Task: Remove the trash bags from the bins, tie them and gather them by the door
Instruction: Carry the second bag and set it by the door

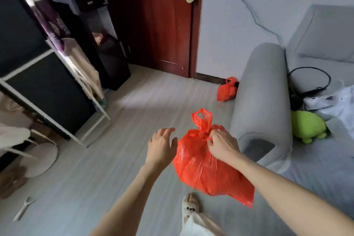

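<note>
Right hand [222, 144] fingers pinch tied red bag [206, 170] knot, seemingly; left hand [161, 146] spread, just beside.

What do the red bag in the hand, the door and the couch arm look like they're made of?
Red bag: thin glossy plastic film, going by its sheen and crinkles. Door: dark reddish wood or a wood-look finish, smooth with a slight gloss. Couch arm: matte grey woven fabric, probably over padding, as it looks rounded and soft.

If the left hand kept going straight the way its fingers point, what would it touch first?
Probably nothing close: the left hand points up-frame over bare floor toward the door. The held red bag lies beside it. Depth is unclear.
</note>
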### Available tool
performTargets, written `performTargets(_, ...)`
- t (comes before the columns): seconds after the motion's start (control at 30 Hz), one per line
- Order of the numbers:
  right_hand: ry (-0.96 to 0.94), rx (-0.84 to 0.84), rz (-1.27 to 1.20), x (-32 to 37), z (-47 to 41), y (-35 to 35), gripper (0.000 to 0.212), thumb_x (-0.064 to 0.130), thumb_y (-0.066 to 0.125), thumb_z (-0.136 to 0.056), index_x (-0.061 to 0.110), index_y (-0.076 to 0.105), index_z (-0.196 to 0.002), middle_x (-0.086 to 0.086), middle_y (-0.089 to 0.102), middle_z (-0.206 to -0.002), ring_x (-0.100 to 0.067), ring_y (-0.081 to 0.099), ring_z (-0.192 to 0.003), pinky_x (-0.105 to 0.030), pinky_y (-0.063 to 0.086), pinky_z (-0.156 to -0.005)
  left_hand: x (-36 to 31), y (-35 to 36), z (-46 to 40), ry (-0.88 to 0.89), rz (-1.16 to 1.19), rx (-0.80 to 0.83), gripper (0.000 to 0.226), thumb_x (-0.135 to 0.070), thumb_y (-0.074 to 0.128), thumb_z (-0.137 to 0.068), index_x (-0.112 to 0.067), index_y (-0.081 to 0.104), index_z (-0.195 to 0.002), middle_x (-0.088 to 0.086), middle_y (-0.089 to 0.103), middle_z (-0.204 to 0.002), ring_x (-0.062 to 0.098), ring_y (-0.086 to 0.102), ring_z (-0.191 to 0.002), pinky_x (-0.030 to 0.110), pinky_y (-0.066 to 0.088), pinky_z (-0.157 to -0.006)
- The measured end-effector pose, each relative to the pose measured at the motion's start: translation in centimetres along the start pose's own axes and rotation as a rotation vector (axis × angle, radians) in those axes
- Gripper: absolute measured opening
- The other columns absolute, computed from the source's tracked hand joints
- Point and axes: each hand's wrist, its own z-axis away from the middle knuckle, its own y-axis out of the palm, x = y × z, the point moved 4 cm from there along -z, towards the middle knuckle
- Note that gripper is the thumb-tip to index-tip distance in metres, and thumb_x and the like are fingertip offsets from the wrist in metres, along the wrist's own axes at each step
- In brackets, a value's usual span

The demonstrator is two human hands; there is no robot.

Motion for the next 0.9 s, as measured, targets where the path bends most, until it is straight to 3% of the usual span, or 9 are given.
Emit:
performTargets(0.47,0.284,-0.088,-0.098,-7.5,-44.1,-7.7,0.025,0.024,0.043,-0.091,0.009,0.054,-0.108,-0.011,0.061,-0.115,-0.03,0.056,-0.111,-0.038,0.046,-0.085,-3.8,1.6,-47.8,0.133,-0.024,0.046,0.046,-0.021,0.049,-0.09,-0.016,0.041,-0.135,0.007,0.044,-0.139,0.027,0.04,-0.127,0.038,0.033,-0.103)
performTargets(0.8,0.576,0.035,-0.339,-15.6,-70.1,-3.9,0.024,0.023,0.044,-0.088,0.004,0.054,-0.098,-0.015,0.062,-0.109,-0.033,0.058,-0.104,-0.04,0.046,-0.083,-9.1,10.7,-79.1,0.262,-0.193,0.263,0.058,-0.023,0.041,-0.092,-0.021,0.016,-0.145,0.005,0.017,-0.153,0.025,0.014,-0.141,0.041,0.025,-0.112)
performTargets(0.9,0.655,0.012,-0.442,-20.7,-78.7,0.1,0.022,0.023,0.043,-0.09,0.005,0.054,-0.097,-0.014,0.062,-0.108,-0.032,0.057,-0.103,-0.037,0.044,-0.083,-11.0,17.4,-88.6,0.344,-0.243,0.236,0.061,-0.017,0.048,-0.088,-0.017,0.024,-0.144,0.011,0.022,-0.152,0.031,0.019,-0.141,0.047,0.029,-0.11)
